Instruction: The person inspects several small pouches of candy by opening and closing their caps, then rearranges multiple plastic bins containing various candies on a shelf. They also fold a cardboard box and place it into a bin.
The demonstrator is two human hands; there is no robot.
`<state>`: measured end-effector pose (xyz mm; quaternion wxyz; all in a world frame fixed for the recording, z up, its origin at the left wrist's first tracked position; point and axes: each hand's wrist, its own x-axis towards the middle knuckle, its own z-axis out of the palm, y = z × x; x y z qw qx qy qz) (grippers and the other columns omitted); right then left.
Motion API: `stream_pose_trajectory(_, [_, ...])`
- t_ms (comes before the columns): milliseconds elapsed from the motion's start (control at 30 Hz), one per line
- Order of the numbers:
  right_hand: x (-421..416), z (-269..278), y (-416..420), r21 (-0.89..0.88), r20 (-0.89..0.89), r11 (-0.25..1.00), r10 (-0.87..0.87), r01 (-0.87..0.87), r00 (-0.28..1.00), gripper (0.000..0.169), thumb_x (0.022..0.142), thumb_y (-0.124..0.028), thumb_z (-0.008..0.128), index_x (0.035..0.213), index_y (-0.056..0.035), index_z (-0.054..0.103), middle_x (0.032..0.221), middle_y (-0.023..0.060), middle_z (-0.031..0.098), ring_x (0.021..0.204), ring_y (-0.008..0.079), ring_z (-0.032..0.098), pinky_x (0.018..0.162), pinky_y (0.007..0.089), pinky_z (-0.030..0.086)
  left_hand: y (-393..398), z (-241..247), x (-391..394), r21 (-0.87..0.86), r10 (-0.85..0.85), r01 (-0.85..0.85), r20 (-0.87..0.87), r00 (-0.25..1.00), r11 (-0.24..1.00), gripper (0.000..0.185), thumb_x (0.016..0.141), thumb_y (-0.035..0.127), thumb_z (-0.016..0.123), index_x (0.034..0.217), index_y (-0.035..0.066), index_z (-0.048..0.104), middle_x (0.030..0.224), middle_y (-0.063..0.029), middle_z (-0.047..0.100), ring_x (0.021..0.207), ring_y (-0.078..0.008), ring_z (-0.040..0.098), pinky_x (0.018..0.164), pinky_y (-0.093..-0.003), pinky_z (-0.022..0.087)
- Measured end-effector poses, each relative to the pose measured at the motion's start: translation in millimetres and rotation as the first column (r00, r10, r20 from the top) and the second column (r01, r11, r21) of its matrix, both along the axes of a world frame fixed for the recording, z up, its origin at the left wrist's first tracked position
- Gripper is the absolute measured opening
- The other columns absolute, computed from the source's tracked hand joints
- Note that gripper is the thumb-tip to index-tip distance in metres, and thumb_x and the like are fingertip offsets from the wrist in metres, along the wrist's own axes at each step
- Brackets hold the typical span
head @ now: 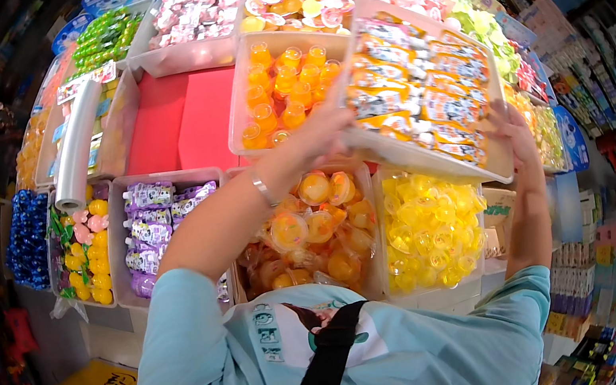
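Note:
I have a translucent plastic bin (pixel 496 165) between my hands, tilted above the other bins. It holds rows of orange-and-white wrapped packets (pixel 418 87). My left hand (pixel 331 128), somewhat blurred, grips its left side. At the right wall is my right hand (pixel 509 127), fingers spread along the outside. Under the bin's near edge lie yellow jelly cups (pixel 434 227) in another bin. Below my left forearm sit bagged orange jelly cups (pixel 319 227). Orange bottle-shaped jellies (pixel 291 83) fill the bin left of the held one, whose underside is hidden.
Red boards (pixel 205 118) show between bins on the left. A clear plastic bag roll (pixel 77 144) leans across the left bins. Purple pouches (pixel 155 222) and pink pouches (pixel 197 10) stand in bins nearby. Stocked shelves (pixel 596 68) line the right side.

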<state>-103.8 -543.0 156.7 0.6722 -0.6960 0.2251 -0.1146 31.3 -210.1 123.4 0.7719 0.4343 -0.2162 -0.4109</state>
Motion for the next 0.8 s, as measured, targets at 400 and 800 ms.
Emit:
stream_pose_trajectory(400, [16.4,-39.1,-117.2,-0.567,-0.471,0.806,-0.147,-0.171,0.870,0.050,0.074,-0.004,0.047,0.122,0.0015,0.035,0.110,0.0075,0.050,0.095,0.0198,0.053,0.077,0.0257,0.043,-93.4,14.8,33.1,0.363,-0.131,0.060,0.173,0.976,0.930,0.083,0.074,0.037,0.049,0.135,0.014,-0.002,0.139,-0.0140,0.004,0.120,-0.0371,0.024,0.076,-0.0575,0.038])
stream_pose_trajectory(800, [49.4,6.1,48.2,-0.773,-0.161,0.627,-0.056,-0.091,0.985,0.037,0.086,-0.029,0.045,0.102,0.0040,0.053,0.097,0.0145,0.057,0.092,0.0200,0.053,0.081,0.0280,0.038,-62.8,-27.4,61.2,0.279,0.015,-0.228,0.602,0.799,0.933,0.058,0.078,0.044,0.049,0.121,0.006,0.038,0.119,-0.0130,0.043,0.107,-0.0249,0.045,0.077,-0.0324,0.043])
